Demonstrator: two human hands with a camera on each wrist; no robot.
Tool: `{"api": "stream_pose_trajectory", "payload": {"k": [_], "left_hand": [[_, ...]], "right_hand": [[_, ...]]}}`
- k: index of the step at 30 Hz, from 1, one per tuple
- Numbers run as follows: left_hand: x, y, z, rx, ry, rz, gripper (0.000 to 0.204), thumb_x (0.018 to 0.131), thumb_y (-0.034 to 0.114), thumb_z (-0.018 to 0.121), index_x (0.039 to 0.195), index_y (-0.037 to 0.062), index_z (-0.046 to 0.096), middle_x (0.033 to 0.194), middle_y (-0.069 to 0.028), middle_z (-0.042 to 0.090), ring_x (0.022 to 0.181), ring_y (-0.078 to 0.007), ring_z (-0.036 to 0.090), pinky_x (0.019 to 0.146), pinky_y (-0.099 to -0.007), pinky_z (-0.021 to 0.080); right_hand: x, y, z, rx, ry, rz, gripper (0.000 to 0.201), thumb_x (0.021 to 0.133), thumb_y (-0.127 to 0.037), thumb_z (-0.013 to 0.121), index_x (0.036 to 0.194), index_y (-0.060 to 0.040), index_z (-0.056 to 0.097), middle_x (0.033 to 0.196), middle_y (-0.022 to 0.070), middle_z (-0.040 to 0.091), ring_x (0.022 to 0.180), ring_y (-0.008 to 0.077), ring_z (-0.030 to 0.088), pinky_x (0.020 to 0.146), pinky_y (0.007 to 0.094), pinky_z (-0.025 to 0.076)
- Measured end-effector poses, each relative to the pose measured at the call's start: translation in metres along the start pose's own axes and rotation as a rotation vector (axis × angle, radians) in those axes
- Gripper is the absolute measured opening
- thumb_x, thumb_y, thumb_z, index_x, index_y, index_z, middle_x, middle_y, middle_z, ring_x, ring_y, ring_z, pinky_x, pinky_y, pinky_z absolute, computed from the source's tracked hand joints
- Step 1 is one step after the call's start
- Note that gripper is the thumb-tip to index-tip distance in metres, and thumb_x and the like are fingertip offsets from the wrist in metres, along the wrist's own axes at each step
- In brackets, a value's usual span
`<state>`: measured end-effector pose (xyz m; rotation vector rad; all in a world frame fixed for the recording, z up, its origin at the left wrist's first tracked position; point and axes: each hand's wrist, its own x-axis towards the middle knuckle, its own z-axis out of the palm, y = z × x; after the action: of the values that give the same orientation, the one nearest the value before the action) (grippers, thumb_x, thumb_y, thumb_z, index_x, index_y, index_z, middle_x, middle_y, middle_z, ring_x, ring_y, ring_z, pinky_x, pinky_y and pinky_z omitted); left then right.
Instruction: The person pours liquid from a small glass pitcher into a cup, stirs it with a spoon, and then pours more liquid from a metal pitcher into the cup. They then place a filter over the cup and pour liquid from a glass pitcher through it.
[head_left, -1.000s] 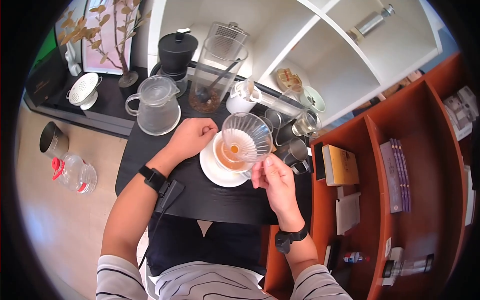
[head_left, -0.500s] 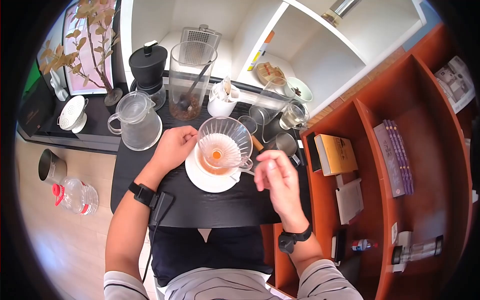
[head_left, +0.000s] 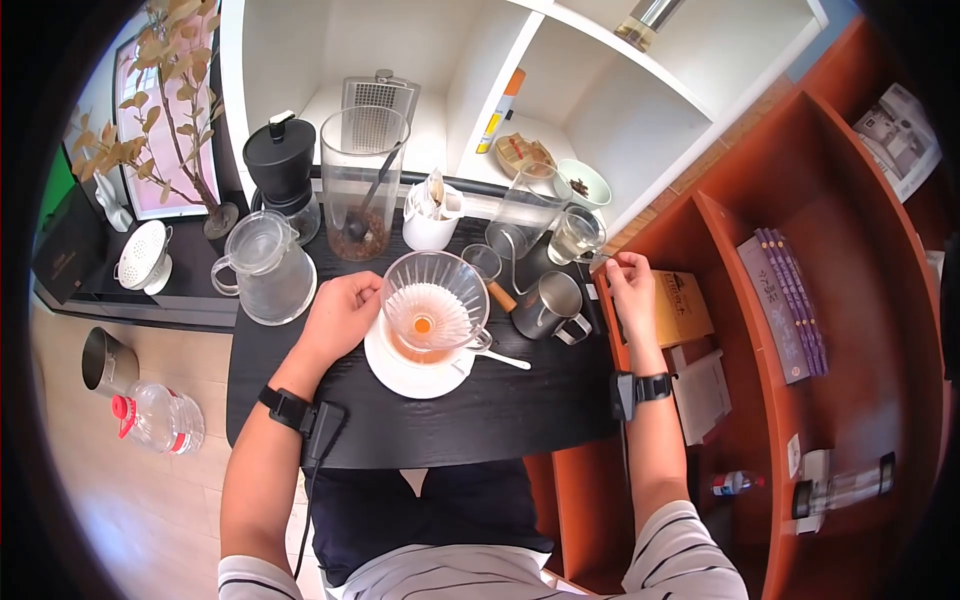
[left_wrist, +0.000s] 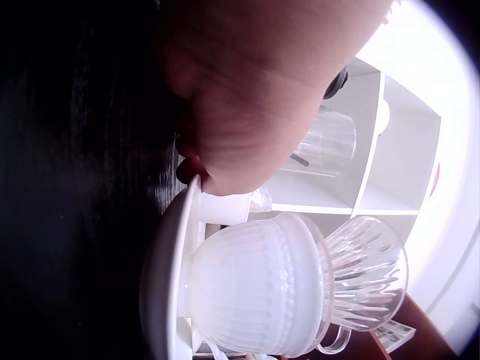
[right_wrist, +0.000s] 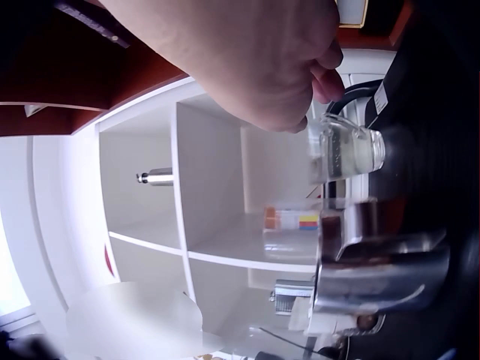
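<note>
A clear ribbed coffee dripper (head_left: 435, 285) sits on a white cup (left_wrist: 251, 289) of brownish liquid, on a white saucer (head_left: 418, 385). My left hand (head_left: 342, 315) pinches the saucer's left rim with curled fingers; in the left wrist view the rim (left_wrist: 196, 184) runs in at the fingertips. A white spoon handle (head_left: 508, 361) sticks out to the right of the saucer. My right hand (head_left: 630, 290) hovers at the table's right edge, fingers loosely bent, holding nothing. Just beyond it stands a small glass jug (head_left: 576, 236), whose handle (right_wrist: 345, 124) lies near my fingertips in the right wrist view.
A steel pitcher (head_left: 548, 305), a wooden-handled tool (head_left: 501, 296) and a tall glass (head_left: 527, 205) stand right of the cup. Behind are a white canister (head_left: 432, 225), a bean jar (head_left: 360, 215), a grinder (head_left: 282, 165) and a lidded glass server (head_left: 265, 270). Red shelves (head_left: 715, 230) border the right.
My right hand has let go of the dripper and moved right, toward the small glass jug. The dripper rests on the cup. My left hand has stayed at the saucer.
</note>
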<state>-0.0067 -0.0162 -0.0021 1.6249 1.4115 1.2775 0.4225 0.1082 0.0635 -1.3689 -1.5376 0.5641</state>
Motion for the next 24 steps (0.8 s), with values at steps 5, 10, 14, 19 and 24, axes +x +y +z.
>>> {"api": "stream_pose_trajectory", "payload": {"k": [5, 10, 14, 19, 24], "left_hand": [[0.0, 0.002, 0.001, -0.019, 0.012, 0.011, 0.015, 0.1, 0.009, 0.066, 0.103, -0.0032, 0.075, 0.075, -0.0071, 0.073, 0.064, -0.0077, 0.063, 0.062, -0.0283, 0.051], [0.0, -0.004, 0.001, -0.027, -0.003, 0.002, 0.015, 0.099, 0.008, 0.066, 0.104, -0.0032, 0.075, 0.077, -0.0059, 0.074, 0.065, -0.0072, 0.063, 0.062, -0.0276, 0.051], [-0.001, 0.005, -0.003, -0.029, -0.056, -0.081, 0.019, 0.105, 0.012, 0.062, 0.1, -0.0029, 0.072, 0.083, -0.0023, 0.072, 0.079, -0.0055, 0.061, 0.073, -0.0266, 0.052], [-0.001, 0.008, -0.004, 0.001, -0.056, -0.082, 0.018, 0.104, 0.012, 0.062, 0.099, -0.003, 0.072, 0.082, -0.0023, 0.071, 0.078, -0.0057, 0.061, 0.072, -0.0271, 0.052], [0.001, 0.0, 0.0, 0.024, -0.005, 0.003, 0.015, 0.1, 0.009, 0.066, 0.102, -0.0037, 0.074, 0.075, -0.0066, 0.073, 0.064, -0.0071, 0.063, 0.061, -0.0276, 0.051]], "right_hand": [[0.018, 0.009, 0.002, 0.1, -0.195, 0.169, 0.028, 0.106, -0.026, 0.068, 0.122, -0.0035, 0.062, 0.092, 0.0048, 0.071, 0.07, 0.0084, 0.061, 0.063, 0.0231, 0.047], [0.026, 0.005, 0.006, 0.139, -0.261, 0.332, 0.025, 0.109, -0.03, 0.063, 0.118, -0.007, 0.062, 0.096, 0.0065, 0.074, 0.071, 0.0102, 0.066, 0.061, 0.0226, 0.047], [0.029, 0.008, 0.007, 0.256, -0.327, 0.396, 0.022, 0.111, -0.033, 0.06, 0.114, -0.011, 0.061, 0.098, 0.0074, 0.075, 0.077, 0.0126, 0.071, 0.061, 0.0229, 0.046], [0.028, 0.012, 0.014, 0.288, -0.319, 0.4, 0.024, 0.113, -0.033, 0.055, 0.113, -0.0101, 0.059, 0.101, 0.0098, 0.076, 0.082, 0.0153, 0.075, 0.061, 0.0239, 0.047], [0.024, 0.005, 0.017, 0.314, -0.326, 0.446, 0.026, 0.116, -0.032, 0.049, 0.111, -0.0086, 0.059, 0.101, 0.0108, 0.075, 0.086, 0.0169, 0.074, 0.063, 0.0249, 0.048]]}}
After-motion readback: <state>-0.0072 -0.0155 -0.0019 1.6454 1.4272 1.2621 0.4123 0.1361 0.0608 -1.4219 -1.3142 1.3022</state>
